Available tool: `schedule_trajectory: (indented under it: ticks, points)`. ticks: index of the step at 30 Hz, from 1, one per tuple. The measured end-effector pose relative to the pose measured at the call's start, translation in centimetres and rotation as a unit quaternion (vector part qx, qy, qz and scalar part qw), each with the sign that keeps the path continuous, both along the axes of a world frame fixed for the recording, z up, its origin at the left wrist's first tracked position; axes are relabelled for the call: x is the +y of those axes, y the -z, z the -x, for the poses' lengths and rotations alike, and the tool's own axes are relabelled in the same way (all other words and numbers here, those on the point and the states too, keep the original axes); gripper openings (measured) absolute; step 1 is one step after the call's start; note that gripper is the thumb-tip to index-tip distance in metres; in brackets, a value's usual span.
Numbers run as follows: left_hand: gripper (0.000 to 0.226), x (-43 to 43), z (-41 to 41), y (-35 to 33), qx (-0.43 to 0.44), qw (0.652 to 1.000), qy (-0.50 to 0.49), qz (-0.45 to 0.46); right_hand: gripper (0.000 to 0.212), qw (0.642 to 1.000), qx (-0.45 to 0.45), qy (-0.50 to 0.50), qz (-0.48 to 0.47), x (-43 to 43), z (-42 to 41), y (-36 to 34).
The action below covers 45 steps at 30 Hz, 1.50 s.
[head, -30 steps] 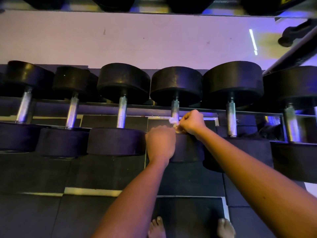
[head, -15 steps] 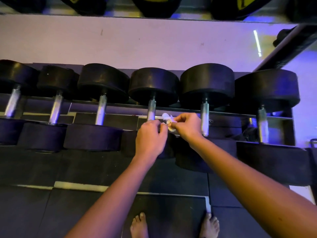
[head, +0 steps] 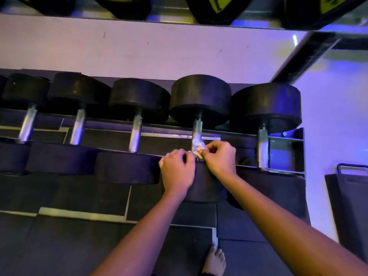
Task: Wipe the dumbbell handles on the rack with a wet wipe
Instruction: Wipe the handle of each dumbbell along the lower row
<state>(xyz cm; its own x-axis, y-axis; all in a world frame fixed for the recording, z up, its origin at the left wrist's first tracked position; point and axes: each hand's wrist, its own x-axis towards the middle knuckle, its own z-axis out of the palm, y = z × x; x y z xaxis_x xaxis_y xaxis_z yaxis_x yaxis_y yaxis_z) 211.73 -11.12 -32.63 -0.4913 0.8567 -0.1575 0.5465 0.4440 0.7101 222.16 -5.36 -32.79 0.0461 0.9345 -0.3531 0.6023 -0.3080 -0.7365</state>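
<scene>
A row of black dumbbells with steel handles lies on the low rack (head: pixel 286 139). At the handle (head: pixel 197 127) of the second dumbbell from the right, a crumpled white wet wipe (head: pixel 197 144) is pressed against the lower part of the steel. My right hand (head: pixel 220 159) pinches the wipe from the right. My left hand (head: pixel 177 170) has its fingers curled at the wipe's left edge and seems to pinch it too. Both hands sit over the near head of that dumbbell (head: pixel 203 186).
Other handles stand to the left (head: pixel 135 134) and right (head: pixel 262 148). An upper shelf holds black and yellow weights (head: pixel 215 8). Black floor mats (head: pixel 79 246) lie below, with my bare foot (head: pixel 215 261) on them. A dark frame (head: pixel 350 188) leans at the right wall.
Both hands have carried the wipe rightwards from one dumbbell's handle to the handle of its right-hand neighbour. My view has shifted right along the rack.
</scene>
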Motion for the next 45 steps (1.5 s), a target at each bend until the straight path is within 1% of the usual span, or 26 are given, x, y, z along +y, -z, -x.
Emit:
schedule_trajectory:
  ticks: [1,6,9,11,12,13,15,17,18,22,25,27,28,29,31,34,36,39,41,43,45]
  points:
    - [0.031,0.0,-0.1,0.0,0.013,1.0,-0.005,-0.003,0.006,1.0,0.001,0.006,0.004,0.1,0.0,0.3]
    - [0.033,0.0,0.1,0.3,0.023,1.0,0.006,-0.012,0.01,0.997,0.023,0.064,0.04,1.2,0.0,1.3]
    - [0.033,0.1,0.0,0.1,0.042,0.999,0.012,0.002,0.012,0.991,0.059,0.104,0.065,2.1,0.1,1.9]
    - [0.036,0.2,-0.1,0.1,0.045,0.999,0.006,0.01,0.01,0.987,0.076,0.129,0.052,2.9,0.2,2.1]
    - [0.036,0.2,-0.1,0.1,0.04,0.999,0.0,0.012,0.008,0.988,0.07,0.13,0.037,3.5,0.2,2.1]
    - [0.036,0.2,-0.2,0.1,0.033,0.999,-0.012,0.013,0.006,0.99,0.058,0.128,0.021,4.2,0.3,1.9]
    - [0.03,0.2,-0.2,0.2,0.018,0.999,-0.05,0.008,0.009,0.992,0.049,0.119,0.002,5.6,0.9,1.7]
    - [0.019,0.2,-0.2,0.3,0.006,0.996,-0.091,0.012,0.014,0.994,0.047,0.099,0.005,6.8,1.6,1.4]
    - [0.018,0.2,-0.2,0.3,-0.001,0.995,-0.103,0.02,0.015,0.996,0.039,0.084,0.008,7.1,1.9,1.3]
    - [0.022,0.3,-0.1,0.4,-0.009,0.994,-0.098,0.049,0.006,0.999,0.007,0.03,0.019,6.6,1.8,1.6]
    - [0.025,0.2,-0.1,0.4,-0.006,0.995,-0.088,0.054,0.012,0.995,-0.04,-0.061,0.061,4.6,0.9,2.3]
    - [0.027,0.2,-0.1,0.4,-0.006,0.995,-0.085,0.059,0.015,0.988,-0.047,-0.109,0.099,3.6,0.5,2.2]
    - [0.028,0.1,-0.1,0.3,-0.005,0.995,-0.083,0.06,0.015,0.986,-0.042,-0.114,0.112,3.5,0.4,2.1]
    - [0.028,0.1,-0.1,0.3,-0.004,0.995,-0.08,0.06,0.013,0.987,-0.034,-0.102,0.12,3.7,0.3,2.0]
    - [0.028,0.2,-0.1,0.1,0.0,0.996,-0.072,0.061,0.005,0.994,-0.017,-0.041,0.099,4.7,0.4,2.0]
    - [0.027,0.4,0.0,-0.1,0.006,0.996,-0.059,0.068,0.011,0.993,0.049,0.092,0.052,6.6,0.9,1.9]
    - [0.027,0.4,0.0,-0.2,0.011,0.996,-0.048,0.076,0.014,0.987,0.08,0.127,0.053,7.5,1.2,2.1]
    - [0.031,0.5,0.2,-0.1,0.019,0.996,-0.037,0.084,0.017,0.984,0.098,0.129,0.078,7.9,1.5,2.7]
    - [0.039,0.6,0.2,0.0,0.023,0.995,-0.037,0.089,0.022,0.982,0.104,0.122,0.1,7.3,1.2,3.0]
    - [0.044,0.6,0.2,0.1,0.024,0.994,-0.038,0.096,0.025,0.986,0.073,0.073,0.127,5.9,0.6,2.9]
    - [0.043,0.6,0.3,0.3,0.022,0.994,-0.038,0.102,0.026,0.987,0.05,0.0,0.152,4.1,-0.1,2.8]
